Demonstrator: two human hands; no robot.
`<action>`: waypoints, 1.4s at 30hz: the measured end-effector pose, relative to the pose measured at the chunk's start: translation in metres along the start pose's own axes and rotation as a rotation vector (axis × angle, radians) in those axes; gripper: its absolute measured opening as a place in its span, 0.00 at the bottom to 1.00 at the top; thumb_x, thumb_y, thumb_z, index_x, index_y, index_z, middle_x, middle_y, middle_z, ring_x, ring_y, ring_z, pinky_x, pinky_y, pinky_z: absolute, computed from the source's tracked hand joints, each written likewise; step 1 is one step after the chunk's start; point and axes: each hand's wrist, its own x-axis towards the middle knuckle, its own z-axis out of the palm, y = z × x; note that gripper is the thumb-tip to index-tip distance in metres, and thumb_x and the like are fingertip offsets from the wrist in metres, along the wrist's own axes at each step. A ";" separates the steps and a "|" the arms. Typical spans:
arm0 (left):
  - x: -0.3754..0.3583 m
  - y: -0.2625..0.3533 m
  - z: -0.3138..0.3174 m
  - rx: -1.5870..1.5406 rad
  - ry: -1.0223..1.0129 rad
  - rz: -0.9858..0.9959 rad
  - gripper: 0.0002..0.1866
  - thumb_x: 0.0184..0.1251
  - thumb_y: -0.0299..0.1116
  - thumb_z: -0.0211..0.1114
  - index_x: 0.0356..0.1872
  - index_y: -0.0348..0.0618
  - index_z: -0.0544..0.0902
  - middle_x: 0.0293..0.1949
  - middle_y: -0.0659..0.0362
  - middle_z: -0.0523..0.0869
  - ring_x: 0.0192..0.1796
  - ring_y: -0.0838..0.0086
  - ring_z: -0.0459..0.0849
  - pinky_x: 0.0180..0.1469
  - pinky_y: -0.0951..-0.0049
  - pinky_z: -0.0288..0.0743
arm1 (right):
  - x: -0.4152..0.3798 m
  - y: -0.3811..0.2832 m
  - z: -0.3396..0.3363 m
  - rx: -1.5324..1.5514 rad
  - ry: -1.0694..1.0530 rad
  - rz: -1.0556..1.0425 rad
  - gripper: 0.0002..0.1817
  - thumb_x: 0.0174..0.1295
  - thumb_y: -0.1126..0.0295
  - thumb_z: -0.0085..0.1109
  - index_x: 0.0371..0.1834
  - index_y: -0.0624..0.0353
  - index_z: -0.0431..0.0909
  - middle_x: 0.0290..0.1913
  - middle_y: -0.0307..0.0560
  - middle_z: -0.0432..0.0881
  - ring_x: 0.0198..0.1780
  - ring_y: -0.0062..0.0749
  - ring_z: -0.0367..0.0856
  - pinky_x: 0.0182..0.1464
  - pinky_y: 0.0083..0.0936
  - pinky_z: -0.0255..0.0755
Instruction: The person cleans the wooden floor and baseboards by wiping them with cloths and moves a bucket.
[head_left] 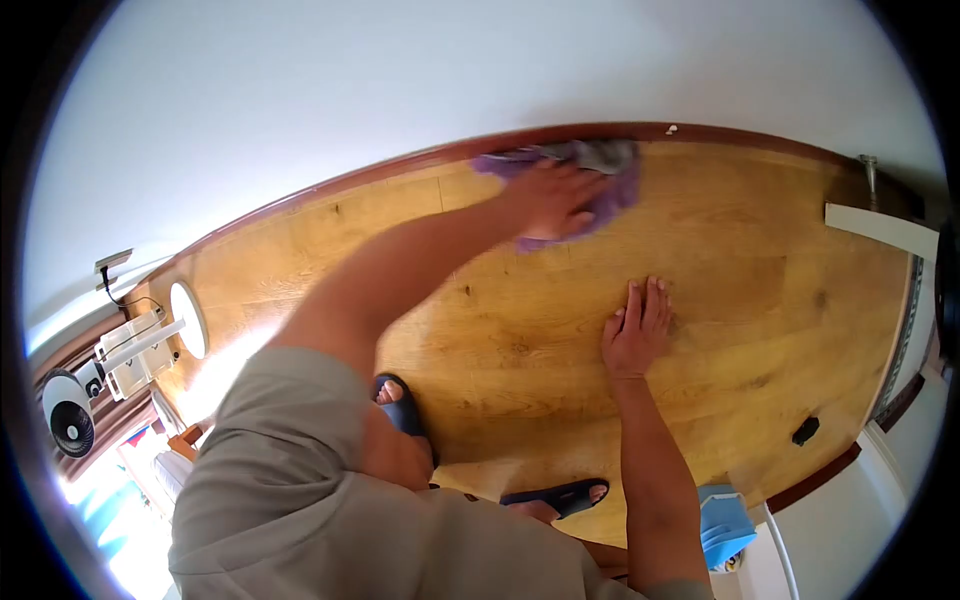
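My left hand lies palm down on a crumpled purple and grey cloth, fingers stretched over it and the thumb apart. Slight blur softens this hand's outline. The cloth is spread on the wooden floor, against the dark red-brown baseboard under the white wall. Lower and to the right, my right hand rests flat on the boards with its fingers extended and nothing under it but floor. Part of the cloth is hidden beneath my left hand.
My feet in dark slippers are on the floor below. A white fan with a round base stands at the left, near a cable. On the right are a white curved piece, a small black object and a blue container.
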 end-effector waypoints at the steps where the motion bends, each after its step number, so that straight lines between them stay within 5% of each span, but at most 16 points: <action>1: 0.023 0.009 0.004 -0.009 0.083 0.030 0.35 0.80 0.55 0.45 0.82 0.53 0.58 0.78 0.56 0.67 0.76 0.60 0.67 0.76 0.50 0.56 | -0.001 0.000 0.001 0.011 0.001 0.010 0.23 0.71 0.70 0.44 0.67 0.60 0.76 0.74 0.59 0.69 0.75 0.58 0.66 0.73 0.56 0.65; 5: 0.092 0.047 0.011 -0.026 0.273 0.056 0.34 0.78 0.54 0.48 0.79 0.49 0.63 0.73 0.58 0.75 0.72 0.65 0.70 0.70 0.58 0.62 | -0.001 0.000 0.005 0.002 0.026 -0.016 0.23 0.72 0.70 0.43 0.68 0.59 0.75 0.75 0.59 0.68 0.75 0.60 0.66 0.72 0.56 0.66; 9: 0.080 0.037 0.015 -0.029 0.268 0.102 0.35 0.79 0.54 0.46 0.81 0.49 0.60 0.78 0.58 0.67 0.79 0.64 0.61 0.79 0.57 0.52 | 0.005 0.001 0.005 0.035 0.053 -0.040 0.23 0.73 0.69 0.42 0.70 0.59 0.73 0.75 0.59 0.67 0.75 0.60 0.65 0.72 0.57 0.64; 11: 0.031 0.021 0.038 0.024 0.379 0.150 0.36 0.80 0.55 0.45 0.82 0.48 0.58 0.81 0.58 0.62 0.83 0.63 0.55 0.83 0.56 0.45 | -0.001 -0.001 0.003 0.022 0.042 -0.032 0.24 0.75 0.68 0.41 0.71 0.59 0.72 0.76 0.58 0.67 0.76 0.60 0.64 0.75 0.59 0.60; 13: -0.035 0.002 0.034 -0.081 0.198 0.100 0.37 0.81 0.56 0.43 0.82 0.48 0.55 0.84 0.58 0.54 0.85 0.63 0.47 0.86 0.55 0.35 | 0.001 -0.003 0.003 0.039 0.030 -0.029 0.23 0.75 0.68 0.41 0.70 0.59 0.73 0.76 0.57 0.66 0.77 0.60 0.64 0.75 0.59 0.60; 15: -0.101 -0.016 0.046 0.019 0.155 0.060 0.36 0.82 0.56 0.42 0.83 0.48 0.54 0.84 0.57 0.53 0.85 0.62 0.48 0.85 0.53 0.37 | -0.001 0.001 0.002 0.027 0.018 -0.026 0.23 0.75 0.68 0.41 0.70 0.59 0.73 0.76 0.57 0.66 0.77 0.59 0.63 0.75 0.59 0.60; 21: -0.321 -0.043 0.118 0.089 0.051 0.221 0.33 0.80 0.57 0.48 0.77 0.51 0.69 0.70 0.54 0.77 0.74 0.57 0.71 0.82 0.50 0.48 | -0.003 0.007 0.003 -0.053 -0.022 -0.012 0.23 0.72 0.69 0.44 0.69 0.59 0.74 0.76 0.56 0.67 0.77 0.56 0.64 0.76 0.57 0.60; 23: -0.325 -0.049 0.037 -0.018 -0.691 -0.153 0.35 0.78 0.58 0.49 0.79 0.52 0.66 0.76 0.52 0.70 0.76 0.56 0.68 0.81 0.48 0.51 | -0.002 0.000 0.004 -0.007 0.002 -0.010 0.24 0.71 0.70 0.45 0.69 0.59 0.74 0.75 0.56 0.68 0.77 0.56 0.64 0.76 0.56 0.60; 25: -0.337 -0.083 0.027 -0.107 -0.751 -0.538 0.39 0.74 0.61 0.50 0.79 0.50 0.65 0.75 0.49 0.71 0.73 0.54 0.71 0.80 0.45 0.53 | -0.002 -0.001 0.005 -0.001 0.007 -0.020 0.24 0.70 0.71 0.45 0.69 0.58 0.74 0.75 0.56 0.68 0.76 0.56 0.65 0.76 0.56 0.60; 27: -0.357 -0.115 0.063 0.122 -0.197 -0.376 0.41 0.72 0.61 0.51 0.80 0.50 0.63 0.75 0.48 0.71 0.74 0.55 0.70 0.80 0.45 0.52 | 0.002 0.001 0.004 -0.008 0.014 -0.022 0.24 0.70 0.71 0.46 0.70 0.58 0.73 0.74 0.56 0.69 0.76 0.56 0.66 0.76 0.56 0.61; 28: -0.345 -0.119 0.066 0.225 0.082 -0.275 0.41 0.71 0.61 0.51 0.80 0.50 0.62 0.75 0.48 0.70 0.75 0.55 0.70 0.80 0.44 0.51 | 0.004 -0.002 0.002 -0.018 0.010 -0.020 0.24 0.70 0.71 0.46 0.70 0.58 0.73 0.74 0.56 0.69 0.76 0.56 0.66 0.76 0.56 0.61; 31: -0.245 -0.096 0.047 0.203 -0.160 -0.244 0.41 0.71 0.59 0.51 0.82 0.51 0.58 0.75 0.48 0.70 0.76 0.54 0.68 0.81 0.47 0.50 | 0.000 0.000 0.001 -0.011 0.018 -0.017 0.24 0.71 0.70 0.45 0.69 0.58 0.74 0.74 0.57 0.69 0.76 0.56 0.66 0.76 0.56 0.61; 33: -0.172 -0.078 0.024 0.165 -0.084 -0.065 0.42 0.70 0.56 0.52 0.82 0.49 0.56 0.76 0.45 0.68 0.76 0.49 0.67 0.79 0.44 0.53 | -0.001 0.001 0.004 0.003 0.030 -0.018 0.23 0.72 0.69 0.45 0.69 0.58 0.74 0.74 0.57 0.69 0.76 0.56 0.66 0.76 0.56 0.62; 37: -0.063 -0.039 -0.005 0.079 -0.117 -0.020 0.41 0.74 0.58 0.51 0.83 0.50 0.55 0.79 0.50 0.64 0.78 0.53 0.64 0.79 0.47 0.53 | -0.001 0.000 0.006 0.032 0.039 0.002 0.23 0.73 0.68 0.45 0.69 0.58 0.74 0.74 0.57 0.69 0.77 0.56 0.66 0.76 0.56 0.61; 42: 0.047 0.017 0.002 -0.050 0.120 0.093 0.39 0.74 0.55 0.53 0.81 0.49 0.58 0.79 0.50 0.65 0.79 0.56 0.63 0.78 0.52 0.55 | 0.000 -0.003 0.000 0.048 0.020 0.015 0.23 0.72 0.69 0.46 0.68 0.59 0.75 0.73 0.58 0.71 0.75 0.57 0.67 0.76 0.56 0.62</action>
